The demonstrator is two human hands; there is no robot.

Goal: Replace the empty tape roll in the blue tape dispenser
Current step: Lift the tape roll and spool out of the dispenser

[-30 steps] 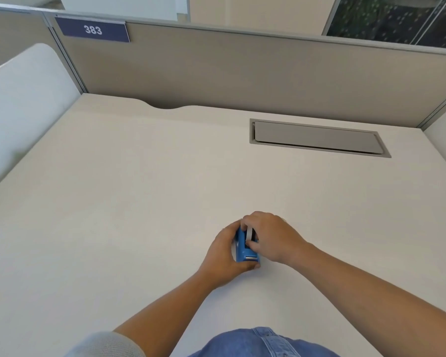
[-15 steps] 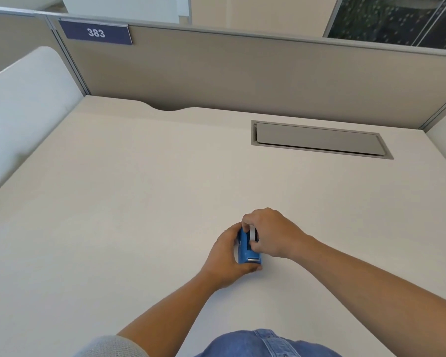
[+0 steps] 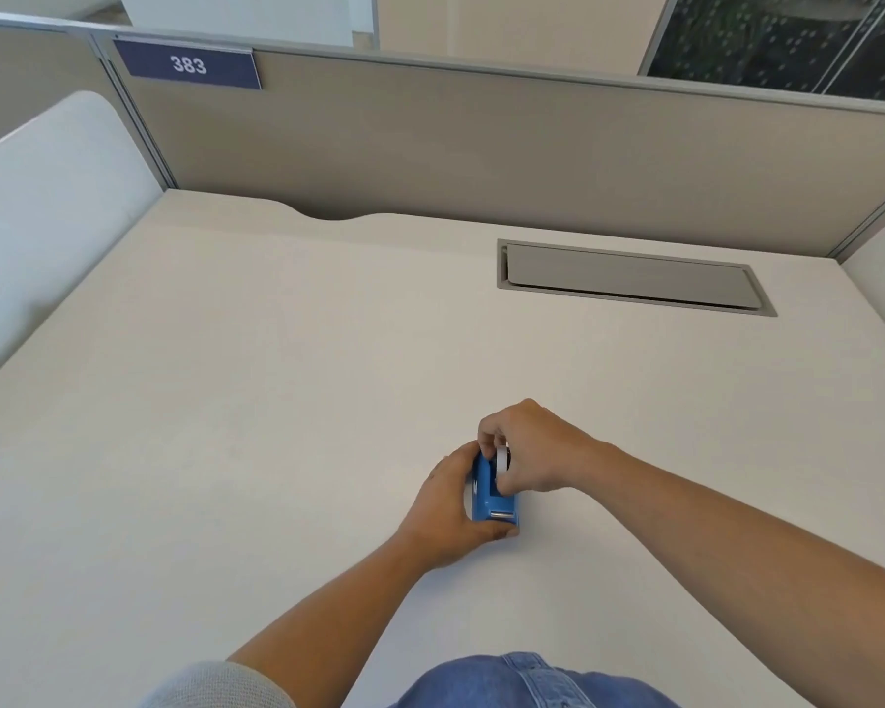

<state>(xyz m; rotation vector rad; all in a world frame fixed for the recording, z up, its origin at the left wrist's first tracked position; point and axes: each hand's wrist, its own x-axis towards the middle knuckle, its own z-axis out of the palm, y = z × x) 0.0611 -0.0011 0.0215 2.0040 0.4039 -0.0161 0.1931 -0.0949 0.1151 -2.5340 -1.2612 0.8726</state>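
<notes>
A small blue tape dispenser (image 3: pixel 487 495) stands on the white desk (image 3: pixel 277 401), its metal cutter end facing me. My left hand (image 3: pixel 448 508) wraps around its left side and holds it down. My right hand (image 3: pixel 530 447) pinches a white tape roll (image 3: pixel 502 459) at the dispenser's top slot, thumb and fingers closed on it. The roll is partly hidden by my fingers, so how deep it sits in the slot is unclear.
A grey cable hatch (image 3: pixel 629 275) is set into the desk at the back right. Beige partition walls (image 3: pixel 481 145) enclose the back, with a sign reading 383 (image 3: pixel 189 64). A white divider (image 3: pixel 47 206) borders the left side.
My right hand has lifted a little, and more of the white roll shows above the dispenser. My left hand keeps its hold on the dispenser.
</notes>
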